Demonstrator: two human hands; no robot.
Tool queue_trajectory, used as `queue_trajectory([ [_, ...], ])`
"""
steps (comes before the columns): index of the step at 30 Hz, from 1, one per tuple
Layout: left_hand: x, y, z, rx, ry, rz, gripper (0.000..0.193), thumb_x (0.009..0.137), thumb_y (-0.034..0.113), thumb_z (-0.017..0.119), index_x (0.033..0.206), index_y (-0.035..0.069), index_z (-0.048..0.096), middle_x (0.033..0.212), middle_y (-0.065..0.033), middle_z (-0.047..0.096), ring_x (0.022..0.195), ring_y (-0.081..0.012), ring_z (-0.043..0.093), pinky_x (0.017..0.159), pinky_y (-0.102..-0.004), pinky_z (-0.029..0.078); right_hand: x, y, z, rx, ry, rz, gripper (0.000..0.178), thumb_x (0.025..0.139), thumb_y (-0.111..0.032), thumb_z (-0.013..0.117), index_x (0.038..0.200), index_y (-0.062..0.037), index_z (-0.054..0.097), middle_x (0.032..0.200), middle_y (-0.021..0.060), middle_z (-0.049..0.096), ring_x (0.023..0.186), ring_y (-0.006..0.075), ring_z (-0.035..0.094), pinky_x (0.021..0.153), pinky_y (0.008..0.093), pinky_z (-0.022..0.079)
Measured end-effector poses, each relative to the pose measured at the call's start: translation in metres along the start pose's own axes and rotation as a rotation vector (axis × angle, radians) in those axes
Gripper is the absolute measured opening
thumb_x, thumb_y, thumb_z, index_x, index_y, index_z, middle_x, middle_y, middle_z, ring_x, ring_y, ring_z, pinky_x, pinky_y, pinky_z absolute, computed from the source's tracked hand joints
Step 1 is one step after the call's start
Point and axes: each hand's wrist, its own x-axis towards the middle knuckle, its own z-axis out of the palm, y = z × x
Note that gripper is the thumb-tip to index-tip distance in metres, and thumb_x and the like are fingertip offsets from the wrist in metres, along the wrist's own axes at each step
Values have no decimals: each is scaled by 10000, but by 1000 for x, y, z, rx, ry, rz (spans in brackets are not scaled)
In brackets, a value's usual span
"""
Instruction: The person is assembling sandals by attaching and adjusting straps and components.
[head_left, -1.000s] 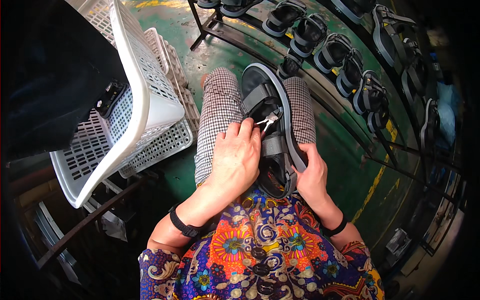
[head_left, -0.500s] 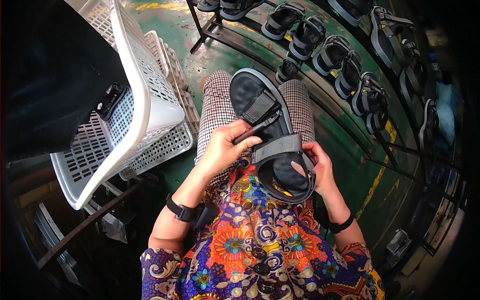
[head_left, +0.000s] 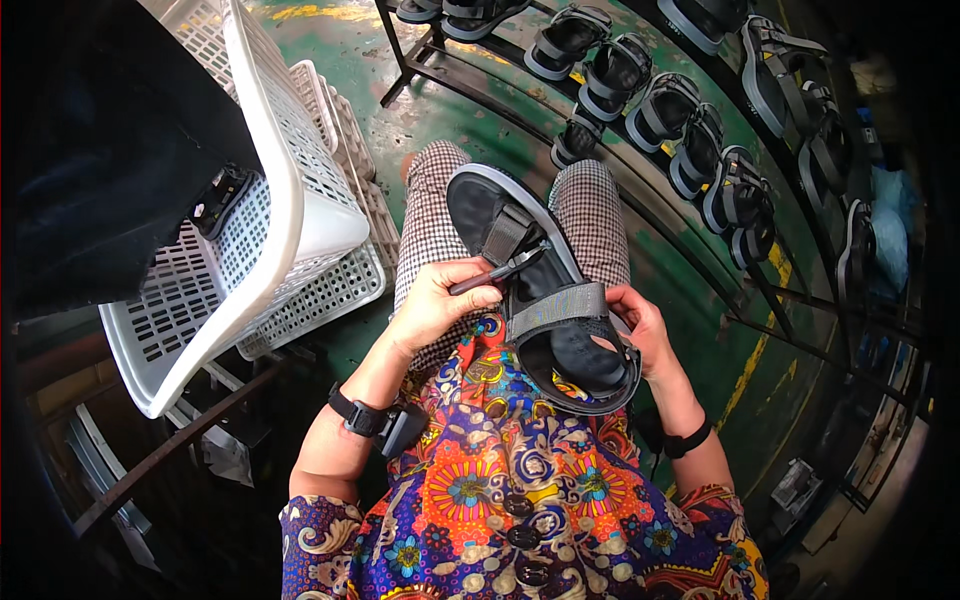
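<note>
A black sandal point(head_left: 485, 205) with a grey sole edge and dark grey straps lies above my lap, toe pointing away and to the left. My right hand point(head_left: 648, 335) is closed on its heel side, with the thumb showing inside near the heel strap. Pinched in my left hand point(head_left: 435, 308) is a slim brush-like tool point(head_left: 470, 283), its brown handle ending in a metallic part. That tool's tip reaches over the footbed between the front strap and the wide ankle-side strap point(head_left: 560, 310). I cannot tell whether the tip touches the sandal.
Black racks point(head_left: 470, 75) beyond my knees and to the right carry several similar sandals point(head_left: 665, 105). A white perforated basket point(head_left: 300, 205) stands at the left, beside a large black sheet-like thing point(head_left: 100, 150). A rusty bar point(head_left: 170, 450) runs at lower left.
The sandal has moved slightly nearer to me, and its toe has swung to the left. My left hand and the tool have shifted a little left.
</note>
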Motion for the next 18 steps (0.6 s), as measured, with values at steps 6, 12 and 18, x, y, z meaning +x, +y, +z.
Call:
queue_trajectory([
  [6, -5, -14, 3, -703, 140, 24, 238, 853, 211, 657, 790, -12, 598, 795, -88, 559, 597, -103, 464, 553, -226, 393, 1, -3, 11, 55, -34, 92, 473, 750, -11, 688, 1183, -11, 498, 1111, 63, 581, 1034, 122, 547, 916, 284, 438],
  [12, 2, 9, -3, -536, 76, 217, 450, 813, 402, 686, 697, -13, 557, 800, -123, 513, 576, -131, 460, 514, -254, 393, -12, -6, 30, 105, 18, -132, 560, 839, -82, 631, 1336, -7, 386, 1260, 93, 524, 1129, 186, 519, 981, 316, 388],
  [18, -11, 29, -13, 41, 48, 112, 271, 858, 222, 632, 880, -47, 662, 995, -122, 627, 917, -213, 590, 794, -341, 476, -8, -28, 22, -173, 278, -90, 392, 788, -201, 730, 1030, 6, 501, 874, 41, 595, 782, 72, 558, 696, 215, 448],
])
